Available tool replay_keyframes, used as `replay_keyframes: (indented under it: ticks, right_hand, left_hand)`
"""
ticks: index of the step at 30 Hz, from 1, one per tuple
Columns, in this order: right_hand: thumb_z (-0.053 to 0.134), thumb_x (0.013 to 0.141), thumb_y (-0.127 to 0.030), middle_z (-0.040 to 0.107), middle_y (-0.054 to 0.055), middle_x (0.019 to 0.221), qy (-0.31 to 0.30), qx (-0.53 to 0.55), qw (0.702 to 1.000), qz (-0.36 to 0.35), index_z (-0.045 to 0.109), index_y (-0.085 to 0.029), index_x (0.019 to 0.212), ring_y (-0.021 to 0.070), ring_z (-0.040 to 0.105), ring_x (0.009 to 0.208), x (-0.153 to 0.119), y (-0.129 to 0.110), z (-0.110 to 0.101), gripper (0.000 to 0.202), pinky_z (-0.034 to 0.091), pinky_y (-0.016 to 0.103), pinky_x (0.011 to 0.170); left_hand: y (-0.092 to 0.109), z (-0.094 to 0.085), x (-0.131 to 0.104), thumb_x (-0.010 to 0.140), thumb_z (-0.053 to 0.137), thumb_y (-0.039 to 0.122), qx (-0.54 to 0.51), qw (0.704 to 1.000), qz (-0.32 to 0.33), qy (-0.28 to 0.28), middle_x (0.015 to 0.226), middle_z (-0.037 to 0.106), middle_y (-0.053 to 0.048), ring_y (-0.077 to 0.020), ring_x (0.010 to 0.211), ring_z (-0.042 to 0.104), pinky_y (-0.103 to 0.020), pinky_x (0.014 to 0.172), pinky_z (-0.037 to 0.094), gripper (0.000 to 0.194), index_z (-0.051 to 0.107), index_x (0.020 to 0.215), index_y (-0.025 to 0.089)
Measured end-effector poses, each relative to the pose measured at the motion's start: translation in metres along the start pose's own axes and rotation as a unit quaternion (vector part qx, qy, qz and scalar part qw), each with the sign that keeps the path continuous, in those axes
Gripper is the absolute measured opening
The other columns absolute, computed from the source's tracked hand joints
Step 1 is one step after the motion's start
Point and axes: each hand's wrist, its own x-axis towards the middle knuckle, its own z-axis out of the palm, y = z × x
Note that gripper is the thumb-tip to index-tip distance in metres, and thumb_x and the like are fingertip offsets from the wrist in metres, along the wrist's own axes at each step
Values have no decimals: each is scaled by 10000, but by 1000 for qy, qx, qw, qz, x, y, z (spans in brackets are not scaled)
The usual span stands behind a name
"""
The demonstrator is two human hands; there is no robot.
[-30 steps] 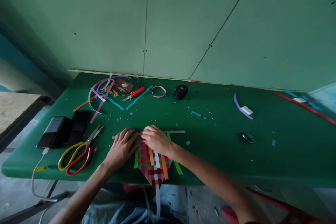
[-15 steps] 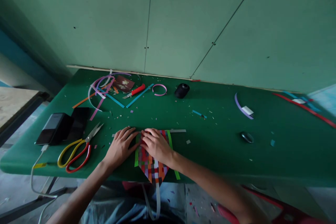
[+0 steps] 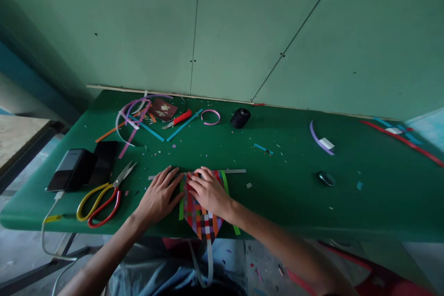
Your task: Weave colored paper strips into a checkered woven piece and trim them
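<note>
A woven piece of colourful strips (image 3: 208,227) lies near the front edge of the table, its pointed end toward me. Green strips edge both its sides, and a grey strip (image 3: 236,171) runs across its far end. My left hand (image 3: 162,193) rests palm down at its left edge, fingers spread on the grey strip and the weave. On top of the weave lies my right hand (image 3: 210,194), fingers stretched out near the far edge. A pale strip (image 3: 210,263) hangs from the tip over the table edge. Part of the weave is hidden under my hands.
Scissors (image 3: 116,189) with yellow and red handles lie left, beside a black device (image 3: 71,170) with a cable. Behind are loose strips (image 3: 149,129), a red-handled cutter knife (image 3: 182,118), a pink ring (image 3: 211,117) and a black spool (image 3: 240,118). A dark mouse-like object (image 3: 326,178) sits right.
My right hand has shifted very slightly on the weave, its fingers a little farther forward. My left hand stays almost where it was, and the other things have not moved.
</note>
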Motion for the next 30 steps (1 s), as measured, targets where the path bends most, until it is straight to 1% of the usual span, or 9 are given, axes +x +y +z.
replay_keyframes:
  ticks: [3,8,12,17,21,24,27,28,30]
  right_hand:
    - [657,1011,-236,740,94,1263,-14,9,1000,5,709,-191,1189,293,567,1257,0,0,-3,191,414,536,1202]
    - [656,991,-240,741,98,1224,-29,11,999,23,678,-190,1212,301,571,1199,2,-3,-7,227,314,562,1247]
    - [682,959,-295,740,112,1138,-43,7,998,47,661,-185,1242,311,567,1164,5,-3,-10,304,329,554,1201]
    - [721,916,-359,733,129,1061,-55,-7,997,62,668,-153,1238,316,572,1129,8,-4,-15,386,354,532,1153]
    - [729,922,-353,752,132,1159,-48,-13,997,52,672,-155,1257,324,576,1172,5,-9,-15,393,326,551,1183]
    - [702,969,-333,732,124,1319,-46,2,998,36,694,-183,1254,317,583,1236,6,-11,-17,322,350,553,1183]
    - [625,1042,-360,662,115,1461,-19,42,999,24,728,-208,1234,289,603,1285,16,-5,-33,265,424,512,1151]
    - [585,1067,-353,665,111,1460,-1,63,998,23,736,-211,1224,275,614,1292,21,-2,-43,259,433,498,1156]
    - [492,1109,-303,733,91,1343,50,125,990,34,737,-218,1221,231,652,1260,29,2,-70,282,495,437,1113]
  left_hand:
    - [-1,2,0,1050,540,490,8,1000,-3,-11,1626,489,-107,-348,1552,372,-572,1235,405,596,465,1593,257]
    - [-1,4,-1,1039,554,497,7,1000,-25,-10,1623,465,-114,-373,1582,308,-594,1229,411,590,477,1587,292]
    - [-1,4,-2,1037,556,496,23,999,-31,-8,1626,441,-126,-398,1606,239,-643,1254,349,572,504,1568,291]
    - [0,5,-2,1034,557,511,32,999,-30,5,1628,434,-119,-408,1616,206,-670,1269,297,574,504,1569,310]
    - [1,8,-4,1039,546,508,35,999,-31,6,1611,459,-137,-413,1615,207,-665,1277,272,579,505,1573,286]
    - [0,6,-4,1049,541,487,10,1000,-25,11,1594,490,-130,-402,1607,235,-657,1264,294,583,473,1596,300]
    - [-3,-2,-5,1084,480,420,-42,998,-26,24,1572,526,-111,-367,1588,293,-630,1243,335,555,415,1626,318]
    - [-4,-6,-5,1093,460,393,-62,997,-31,40,1555,544,-105,-350,1570,334,-612,1236,353,530,427,1616,316]
    - [-5,-15,-8,1096,452,360,-104,990,-48,85,1497,594,-100,-319,1494,452,-562,1207,406,469,502,1558,303]
